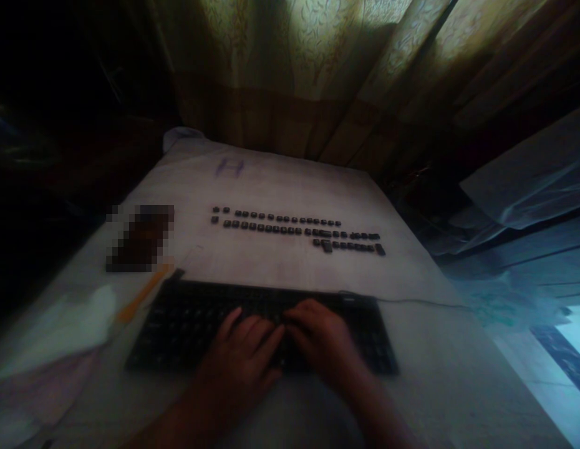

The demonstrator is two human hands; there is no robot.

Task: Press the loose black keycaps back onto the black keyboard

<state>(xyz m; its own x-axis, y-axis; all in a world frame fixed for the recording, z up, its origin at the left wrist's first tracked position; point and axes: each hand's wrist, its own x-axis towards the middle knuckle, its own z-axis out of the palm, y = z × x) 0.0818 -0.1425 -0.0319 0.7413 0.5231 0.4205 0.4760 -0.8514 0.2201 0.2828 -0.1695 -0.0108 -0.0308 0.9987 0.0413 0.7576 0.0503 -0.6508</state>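
A black keyboard [178,327] lies across the near part of the white-covered table. My left hand [246,349] rests on its middle, fingers stretched out and slightly apart over the keys. Just to the right, my right hand [322,333] bends over the same area with its fingertips pressed together near the left fingertips. Whatever may be between those fingertips is hidden. Beyond the keyboard, loose black keycaps [266,228] are laid out in rows, with a shorter row of keycaps [350,246] at the right.
An orange-handled tool with a dark end [143,294] lies left of the keyboard. Beside it are a crumpled pale cloth [84,324] and a blurred-out dark item [143,240]. A cable [421,303] runs off right. Curtains [290,81] hang behind the table [280,181].
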